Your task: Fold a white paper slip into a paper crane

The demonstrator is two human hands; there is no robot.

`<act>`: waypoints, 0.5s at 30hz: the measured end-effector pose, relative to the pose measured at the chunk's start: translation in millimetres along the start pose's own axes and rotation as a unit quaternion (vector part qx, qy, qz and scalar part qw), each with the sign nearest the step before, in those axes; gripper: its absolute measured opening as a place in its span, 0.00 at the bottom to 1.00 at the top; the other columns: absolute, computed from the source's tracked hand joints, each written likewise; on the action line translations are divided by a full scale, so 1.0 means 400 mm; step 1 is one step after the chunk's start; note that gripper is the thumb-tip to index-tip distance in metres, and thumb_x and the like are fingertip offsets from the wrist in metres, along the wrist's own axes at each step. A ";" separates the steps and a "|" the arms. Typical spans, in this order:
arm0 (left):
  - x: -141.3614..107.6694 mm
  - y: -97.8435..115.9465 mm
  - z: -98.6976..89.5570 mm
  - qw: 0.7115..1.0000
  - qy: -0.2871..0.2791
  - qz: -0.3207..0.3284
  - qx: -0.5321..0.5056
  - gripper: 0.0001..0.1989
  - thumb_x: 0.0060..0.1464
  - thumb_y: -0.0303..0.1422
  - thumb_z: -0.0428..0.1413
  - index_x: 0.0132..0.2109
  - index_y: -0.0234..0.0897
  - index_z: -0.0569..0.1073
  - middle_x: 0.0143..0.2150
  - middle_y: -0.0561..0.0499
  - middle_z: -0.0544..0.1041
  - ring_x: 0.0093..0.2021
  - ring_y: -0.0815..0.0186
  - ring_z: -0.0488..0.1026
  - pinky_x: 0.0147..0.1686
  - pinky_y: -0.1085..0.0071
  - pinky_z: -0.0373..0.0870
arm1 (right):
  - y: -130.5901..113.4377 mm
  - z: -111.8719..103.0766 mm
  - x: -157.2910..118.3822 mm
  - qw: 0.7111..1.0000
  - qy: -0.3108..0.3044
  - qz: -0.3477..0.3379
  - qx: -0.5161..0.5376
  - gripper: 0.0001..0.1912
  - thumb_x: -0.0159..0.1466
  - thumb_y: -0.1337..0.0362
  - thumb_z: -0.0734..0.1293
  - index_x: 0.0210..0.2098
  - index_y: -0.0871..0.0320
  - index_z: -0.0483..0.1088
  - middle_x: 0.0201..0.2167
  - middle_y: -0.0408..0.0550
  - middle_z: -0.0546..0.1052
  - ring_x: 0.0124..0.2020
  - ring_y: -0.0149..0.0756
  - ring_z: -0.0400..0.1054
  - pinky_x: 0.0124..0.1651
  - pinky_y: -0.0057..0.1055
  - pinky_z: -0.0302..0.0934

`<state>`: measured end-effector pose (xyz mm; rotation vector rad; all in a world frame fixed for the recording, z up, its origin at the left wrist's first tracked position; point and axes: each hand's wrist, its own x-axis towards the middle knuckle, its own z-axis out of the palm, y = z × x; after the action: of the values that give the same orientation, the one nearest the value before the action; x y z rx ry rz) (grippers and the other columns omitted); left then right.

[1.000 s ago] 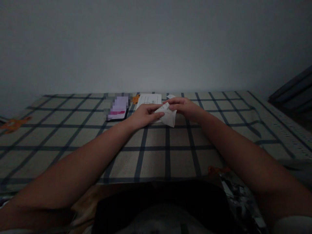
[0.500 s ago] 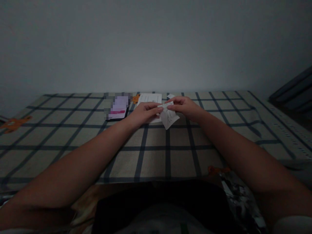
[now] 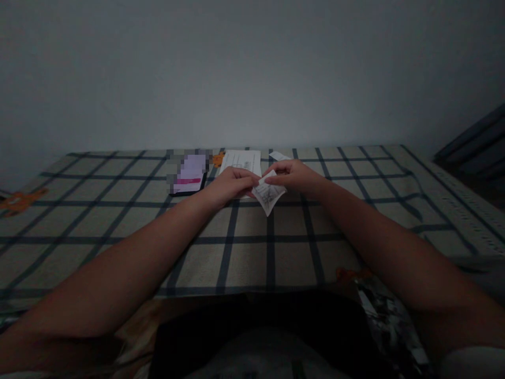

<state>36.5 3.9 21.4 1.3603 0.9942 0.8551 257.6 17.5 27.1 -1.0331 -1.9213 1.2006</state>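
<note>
Between my two hands is a small piece of white paper [image 3: 269, 197] with dark marks, partly folded, one corner pointing down toward me. My left hand [image 3: 235, 184] is closed, pinching its left edge between thumb and fingers. From the other side, my right hand [image 3: 296, 175] grips the upper right part, thumb on top of it. Behind the left hand, a printed white sheet [image 3: 243, 159] lies on the checked tablecloth [image 3: 205, 263], its lower part covered by that hand. Just beyond the right hand shows a white paper strip [image 3: 279, 156].
Left of the hands lies a phone [image 3: 191, 176] with a lit screen. An orange ornament [image 3: 218, 159] sits beside it, and another orange ornament [image 3: 23, 202] is at the far left edge. A plain wall [image 3: 252, 73] rises behind the table.
The paper between my hands has turned and shifted slightly down, now showing more dark marks. My right hand has moved a little left and closer to my left hand.
</note>
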 end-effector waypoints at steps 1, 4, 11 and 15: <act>0.000 0.001 0.001 1.000 0.000 -0.007 0.001 0.04 0.43 0.29 0.64 0.30 0.34 0.83 0.26 0.49 0.81 0.27 0.68 0.75 0.33 0.69 0.75 | 0.000 0.000 0.000 1.000 -0.004 -0.001 -0.002 0.14 0.58 0.57 0.76 0.41 0.59 0.81 0.26 0.44 0.75 0.29 0.34 0.68 0.32 0.30 0.61; -0.002 0.003 0.002 0.999 -0.013 -0.033 0.010 0.02 0.43 0.29 0.65 0.28 0.34 0.82 0.24 0.50 0.80 0.25 0.69 0.74 0.32 0.70 0.75 | 0.001 0.000 -0.002 0.999 -0.027 0.004 -0.018 0.16 0.59 0.56 0.76 0.42 0.59 0.81 0.25 0.42 0.73 0.26 0.30 0.64 0.28 0.28 0.55; 0.002 -0.009 -0.003 0.999 -0.034 -0.031 0.007 0.05 0.44 0.32 0.68 0.30 0.35 0.82 0.31 0.47 0.84 0.31 0.65 0.81 0.37 0.69 0.79 | 0.007 -0.001 -0.003 0.999 -0.035 0.019 0.002 0.14 0.58 0.54 0.76 0.37 0.57 0.80 0.31 0.45 0.79 0.29 0.32 0.69 0.31 0.29 0.60; 0.002 -0.008 -0.005 0.999 -0.024 -0.021 0.018 0.05 0.44 0.32 0.67 0.30 0.35 0.82 0.31 0.46 0.84 0.31 0.66 0.81 0.37 0.69 0.80 | 0.005 -0.002 -0.005 0.999 -0.015 0.038 0.006 0.15 0.58 0.52 0.77 0.31 0.56 0.76 0.27 0.45 0.78 0.29 0.35 0.70 0.31 0.30 0.62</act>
<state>34.8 5.3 18.2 1.3793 1.0008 0.7734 259.8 16.9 25.3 -1.0958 -1.9101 1.2751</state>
